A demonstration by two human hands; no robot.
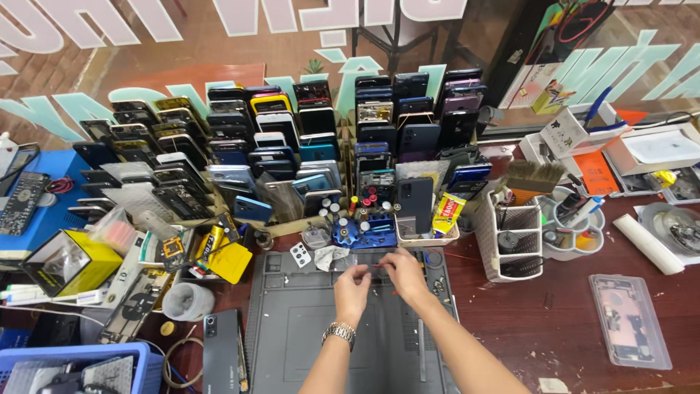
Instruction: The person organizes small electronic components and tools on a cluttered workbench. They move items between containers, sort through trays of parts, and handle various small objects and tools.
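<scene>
We see a white mesh holder [512, 233] with a wide brush [534, 177], and racks of phones [277, 138] behind. Our left hand [352, 290] and right hand [405, 276] each pinch a small dark part [378, 269], too tiny to identify, over the grey mat [306, 328] on the cluttered wooden surface [554, 321].

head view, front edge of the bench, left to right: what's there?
Blue basket → dark phone lying flat → grey work mat → left hand → right hand → clear phone case.
</scene>
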